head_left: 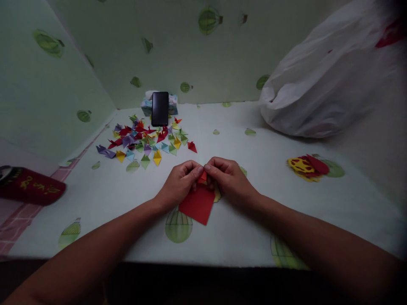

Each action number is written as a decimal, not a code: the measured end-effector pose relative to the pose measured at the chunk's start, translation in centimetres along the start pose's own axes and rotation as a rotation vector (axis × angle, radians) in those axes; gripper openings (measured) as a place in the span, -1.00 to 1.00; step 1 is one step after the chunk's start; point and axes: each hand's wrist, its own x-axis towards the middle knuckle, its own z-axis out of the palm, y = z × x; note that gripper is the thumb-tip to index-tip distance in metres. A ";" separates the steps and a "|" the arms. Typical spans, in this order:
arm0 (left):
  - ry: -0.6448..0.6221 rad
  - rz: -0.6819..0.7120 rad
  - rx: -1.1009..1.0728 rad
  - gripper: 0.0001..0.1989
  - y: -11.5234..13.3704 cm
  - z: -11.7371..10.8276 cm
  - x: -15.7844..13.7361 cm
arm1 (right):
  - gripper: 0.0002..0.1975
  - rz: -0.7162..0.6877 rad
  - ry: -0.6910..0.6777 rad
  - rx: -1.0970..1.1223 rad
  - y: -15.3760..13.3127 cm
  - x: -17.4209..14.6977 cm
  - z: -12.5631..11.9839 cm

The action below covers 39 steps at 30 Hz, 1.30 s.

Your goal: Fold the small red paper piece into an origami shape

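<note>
Both my hands meet over the middle of the table, pinching a small folded piece of orange-red paper (202,177) between thumbs and fingers. My left hand (184,178) has its thumb on the paper's left side. Facing it, my right hand (230,178) is closed on the right side. Most of the piece is hidden by the fingers. Beneath the hands lies a flat red square of paper (197,206), with a bit of yellow paper (217,195) showing at its right. Many folded paper pieces (145,160) in several colours lie spread beyond my left hand.
A black phone (160,109) leans against a tissue box (173,104) at the back. At the left edge a red can (32,186) lies tilted. Yellow and red cut-outs (307,166) rest at the right, below a large white plastic bag (314,84).
</note>
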 end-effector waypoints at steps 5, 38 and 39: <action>-0.028 -0.046 -0.079 -0.68 0.1 -0.1 0.0 | -0.70 -0.021 0.013 -0.039 -0.2 -0.1 0.0; 0.071 -0.080 -0.385 -0.75 -0.4 0.0 0.1 | -0.68 0.059 -0.079 0.266 1.1 0.4 0.1; 0.073 -0.079 -0.381 -0.75 -0.4 0.0 0.1 | -0.67 0.062 -0.073 0.258 1.1 0.3 0.1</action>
